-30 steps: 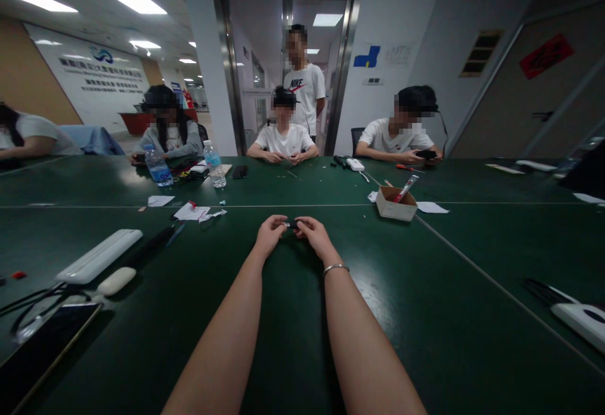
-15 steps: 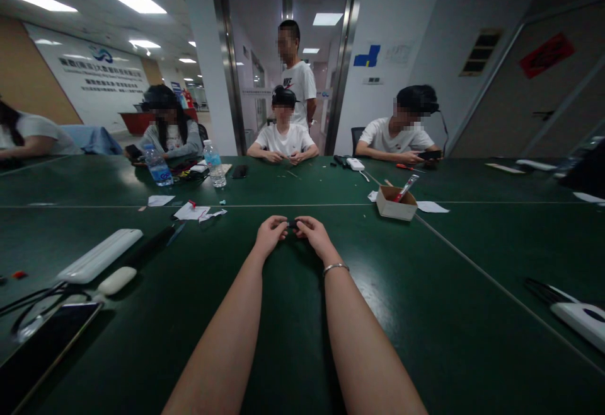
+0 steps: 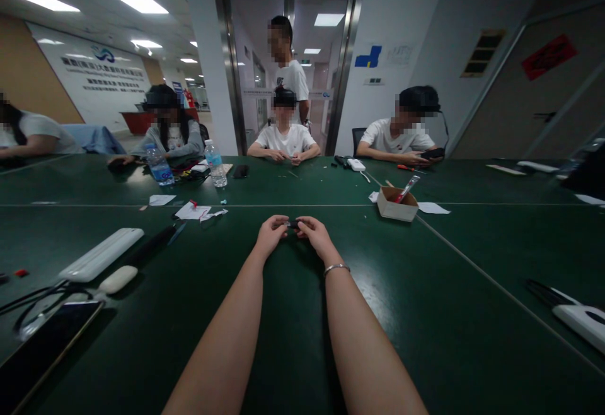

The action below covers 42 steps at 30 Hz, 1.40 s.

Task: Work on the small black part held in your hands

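A small black object (image 3: 293, 224) with a greyish left end is held between my two hands, just above the green table. It is too small and dark to name its kind. My left hand (image 3: 273, 234) pinches its left end between thumb and fingers. The other end sits in the fingertips of my right hand (image 3: 312, 233), which has a silver bangle at the wrist. My fingers cover part of the object.
On the green table (image 3: 454, 289), a phone (image 3: 51, 345), a white power strip (image 3: 101, 255) and cables lie at left. Bottles (image 3: 216, 166) and paper scraps (image 3: 191, 211) are farther off. A small box (image 3: 397, 207) stands at right. Several people sit opposite; one stands behind them.
My hands stay in nearly the same place, and a little more of the small black object shows between them. The standing person behind has shifted left.
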{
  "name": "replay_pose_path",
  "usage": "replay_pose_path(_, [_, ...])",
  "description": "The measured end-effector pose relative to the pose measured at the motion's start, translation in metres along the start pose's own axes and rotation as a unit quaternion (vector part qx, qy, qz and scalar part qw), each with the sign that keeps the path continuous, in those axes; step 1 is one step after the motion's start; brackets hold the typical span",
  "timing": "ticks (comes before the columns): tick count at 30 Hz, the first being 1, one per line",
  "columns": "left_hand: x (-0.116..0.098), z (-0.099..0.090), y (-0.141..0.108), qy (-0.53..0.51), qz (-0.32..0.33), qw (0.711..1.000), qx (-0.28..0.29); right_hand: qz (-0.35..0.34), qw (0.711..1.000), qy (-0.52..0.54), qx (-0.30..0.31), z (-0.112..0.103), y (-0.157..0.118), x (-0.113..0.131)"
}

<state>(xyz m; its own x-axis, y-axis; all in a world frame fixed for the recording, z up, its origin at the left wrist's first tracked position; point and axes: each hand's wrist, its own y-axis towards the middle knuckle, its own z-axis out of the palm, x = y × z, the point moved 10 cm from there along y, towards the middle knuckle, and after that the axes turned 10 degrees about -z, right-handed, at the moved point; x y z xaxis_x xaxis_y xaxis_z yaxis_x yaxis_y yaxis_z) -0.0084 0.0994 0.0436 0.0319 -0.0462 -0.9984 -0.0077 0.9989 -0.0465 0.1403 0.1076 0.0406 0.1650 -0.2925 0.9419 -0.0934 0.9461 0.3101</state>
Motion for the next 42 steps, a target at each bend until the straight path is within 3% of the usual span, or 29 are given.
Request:
replay_pose_path(10, [0.009,0.000,0.004,-0.009,-0.033,0.999,-0.008,-0.003,1.000,-0.006,-0.002,-0.001,0.000,0.000])
replay_pose_path(17, [0.000,0.002,0.001,-0.007,0.009,1.000,0.013,-0.002,1.000,-0.001,-0.010,-0.002,0.001,-0.001])
replay_pose_path(25, [0.005,0.001,0.003,0.000,-0.008,1.000,0.008,-0.003,1.000,-0.006,-0.001,-0.001,0.001,0.000])
replay_pose_path(32, [-0.005,0.004,-0.004,-0.006,0.012,1.000,0.016,-0.001,1.000,0.001,-0.001,0.000,0.001,-0.001])
replay_pose_path(42, [0.005,0.003,0.002,-0.009,-0.019,0.999,0.024,0.001,1.000,-0.002,-0.007,-0.002,0.001,-0.001])
